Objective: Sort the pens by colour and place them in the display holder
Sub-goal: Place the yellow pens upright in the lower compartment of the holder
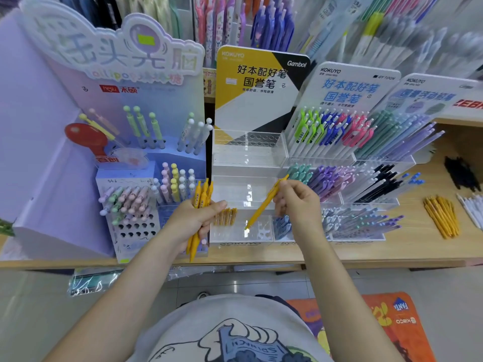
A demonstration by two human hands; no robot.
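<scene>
Item: single yellow pen (pixel 264 205), held aslant, tip down over the front tier of the clear display holder (pixel 245 178), beside yellow pens already seated (pixel 225 216).
Step, as judged: insertion under way; next move calls for lining the tip up with a free hole and lowering it.
Right hand (pixel 298 202): fingertips pinch the pen's upper end.
Left hand (pixel 198 218): fingers curled tight round a reserve bundle of yellow pens (pixel 200 215).
Further stock: loose yellow pens (pixel 441 215) on the wooden shelf (pixel 431 246).

place: stationery shop | evidence: branded pen display stands (pixel 261 100), stocked shelves
</scene>
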